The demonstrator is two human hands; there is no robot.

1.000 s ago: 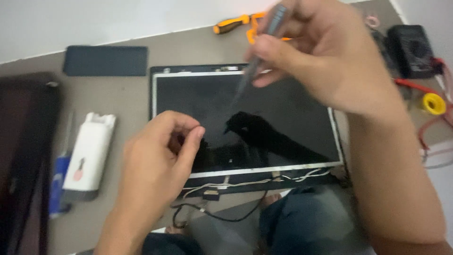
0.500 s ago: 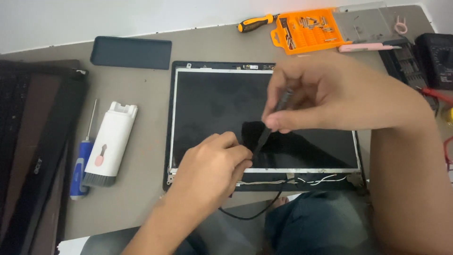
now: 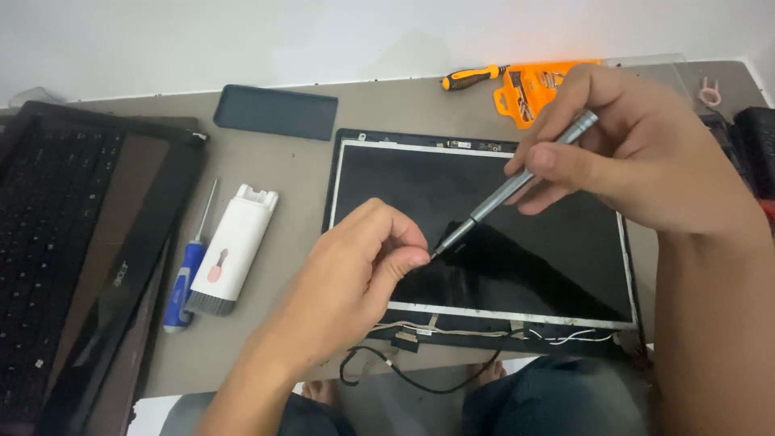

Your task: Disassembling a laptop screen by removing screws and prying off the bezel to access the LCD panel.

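Table (image 3: 307,173): grey-brown top filling most of the frame, a pale wall along its upper edge.
Laptop base (image 3: 60,242): black, with keyboard, at the left edge of the frame, partly cut off.
Screen panel (image 3: 525,234): bare dark laptop display lying flat at centre right, bezel off, thin wires and a black cable along its lower edge.
Right hand (image 3: 638,153): upper right of the frame, fingers closed around the upper shaft of the precision screwdriver, held like a pen above the panel.
Left hand (image 3: 355,274): lower centre, thumb and forefinger pinched together at the screwdriver's tip; what they pinch is too small to tell.
Dark flat case (image 3: 276,111): upper centre-left, lying on the table just above the panel's corner.
White cleaning tool (image 3: 234,246): oblong, with a brush at its lower end, between laptop base and panel.
Precision screwdriver (image 3: 508,190): slim grey metal, slanting from upper right down to centre, tip touching the left fingertips over the panel.
Orange bit holder (image 3: 529,89): upper right, partly behind the right hand.
Blue-handled screwdriver (image 3: 187,274): just left of the white tool.
Orange-handled screwdriver (image 3: 472,77): top centre.
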